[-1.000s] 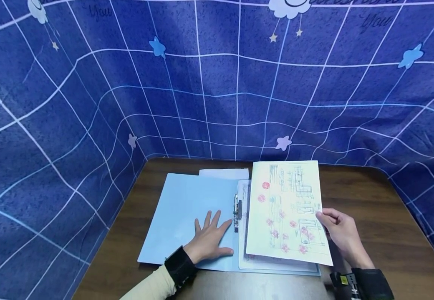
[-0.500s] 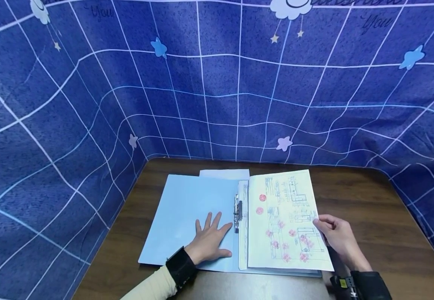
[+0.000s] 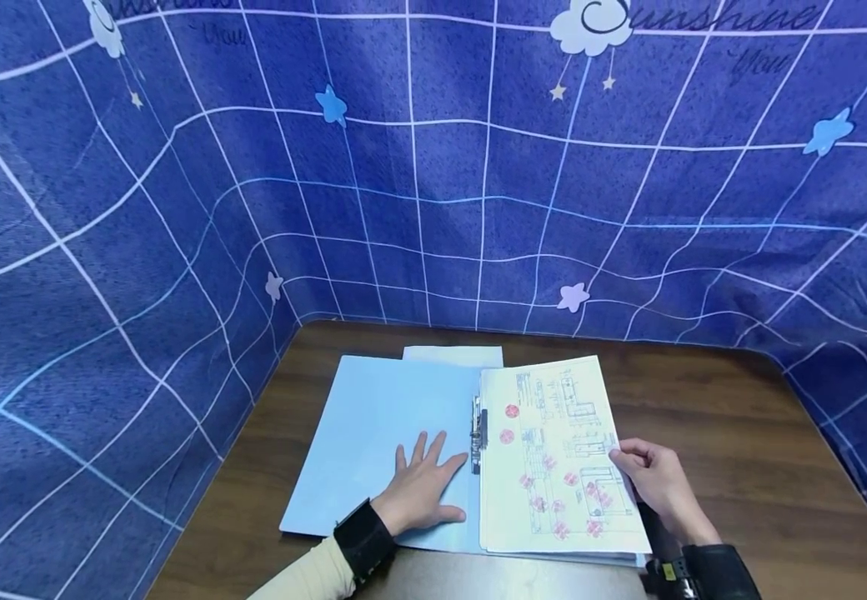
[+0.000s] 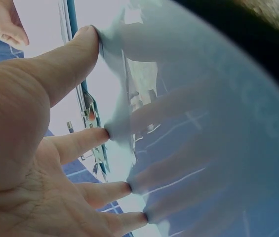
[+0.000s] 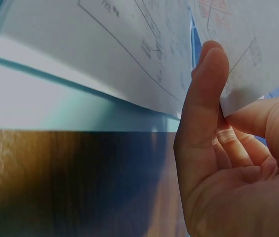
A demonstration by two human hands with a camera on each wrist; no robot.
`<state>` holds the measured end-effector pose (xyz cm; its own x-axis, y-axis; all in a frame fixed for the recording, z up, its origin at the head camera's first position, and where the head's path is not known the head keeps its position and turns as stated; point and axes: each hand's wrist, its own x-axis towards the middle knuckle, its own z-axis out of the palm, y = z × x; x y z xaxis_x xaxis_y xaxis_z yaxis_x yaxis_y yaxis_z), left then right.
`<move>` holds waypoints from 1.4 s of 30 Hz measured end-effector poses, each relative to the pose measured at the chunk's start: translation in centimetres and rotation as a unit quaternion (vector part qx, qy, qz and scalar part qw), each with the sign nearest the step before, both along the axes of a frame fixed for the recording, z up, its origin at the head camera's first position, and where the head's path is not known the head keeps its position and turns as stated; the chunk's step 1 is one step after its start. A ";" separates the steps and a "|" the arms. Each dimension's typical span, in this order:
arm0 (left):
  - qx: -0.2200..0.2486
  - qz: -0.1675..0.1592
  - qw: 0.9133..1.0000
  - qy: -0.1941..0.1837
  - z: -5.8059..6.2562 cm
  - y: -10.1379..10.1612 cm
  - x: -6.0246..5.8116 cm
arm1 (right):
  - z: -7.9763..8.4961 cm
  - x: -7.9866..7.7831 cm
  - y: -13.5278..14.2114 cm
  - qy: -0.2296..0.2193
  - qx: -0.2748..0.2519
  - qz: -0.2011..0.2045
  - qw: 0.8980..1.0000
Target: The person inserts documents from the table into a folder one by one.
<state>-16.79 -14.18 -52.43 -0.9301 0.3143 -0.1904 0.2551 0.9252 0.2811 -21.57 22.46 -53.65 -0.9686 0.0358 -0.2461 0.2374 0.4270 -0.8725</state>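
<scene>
A light blue folder (image 3: 396, 400) lies spread on the table, a metal clip (image 3: 477, 433) along its spine. My left hand (image 3: 420, 493) rests on the left cover, fingers spread; its fingertips (image 4: 107, 134) touch the glossy surface in the left wrist view. With thumb and fingers, my right hand (image 3: 657, 483) pinches the right edge of a paper sheet (image 3: 553, 458) printed with line drawings and red stamps. The sheet's left edge is beside the clip. In the right wrist view the pinched sheet (image 5: 262, 54) stands raised over other printed pages (image 5: 104, 59) on the folder.
A white paper (image 3: 452, 355) shows behind the folder's top edge. The brown wooden table (image 3: 711, 400) extends to the right. A blue patterned curtain (image 3: 433, 183) closes off the back and left side.
My right hand has moved left and a little down with the sheet, bringing it over the pages next to the clip. My left hand stays flat on the cover. The head view has shifted slightly.
</scene>
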 end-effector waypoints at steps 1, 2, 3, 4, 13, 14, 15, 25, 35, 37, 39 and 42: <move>0.000 0.000 1.000 -0.001 0.0 0.0 0.0 | -0.2 0.0 -0.1 0.001 0.003 0.001 1.000; 0.000 -0.001 1.000 -0.001 0.0 0.0 0.1 | -0.3 0.0 -0.1 0.005 0.005 0.001 1.000; -0.001 -0.001 1.000 -0.002 0.0 0.1 0.1 | -0.5 0.0 -0.2 0.008 0.007 0.002 1.000; 0.000 -0.002 1.000 -0.003 0.0 0.1 0.2 | -0.6 0.0 -0.2 0.011 0.010 0.002 1.000; -0.003 -0.004 1.000 -0.009 -0.2 0.2 0.2 | -1.3 0.0 -0.5 0.009 0.034 -0.011 0.999; -0.002 -0.004 1.000 -0.010 -0.2 0.2 0.2 | -1.3 0.0 -0.5 0.009 0.037 -0.011 0.999; -0.002 -0.005 1.000 -0.011 -0.2 0.1 0.2 | -1.4 0.0 -0.5 0.009 0.040 -0.010 0.999; 0.006 -0.014 1.000 -0.001 -0.3 0.2 0.2 | -0.6 0.5 -0.6 0.026 0.154 0.002 0.988; 0.008 -0.012 1.000 0.005 -0.1 0.1 0.0 | 1.9 1.5 -1.6 0.059 0.278 0.040 0.958; 0.009 -0.010 1.000 0.006 -0.1 0.1 0.0 | 2.2 1.7 -2.3 0.100 0.296 0.069 0.947; 0.009 -0.008 1.000 0.007 -0.2 0.1 -0.1 | 2.2 1.9 -3.2 0.154 0.313 0.113 0.930; 0.007 -0.005 1.000 0.005 -0.4 0.1 -0.1 | 1.9 2.3 -4.4 0.212 0.318 0.180 0.906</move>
<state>-16.89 -14.10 -52.80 -0.9287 0.3264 -0.1758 0.2676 0.9184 0.2916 -19.25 18.05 -51.80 -0.9485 -0.2969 0.1105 -0.3158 0.8592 -0.4026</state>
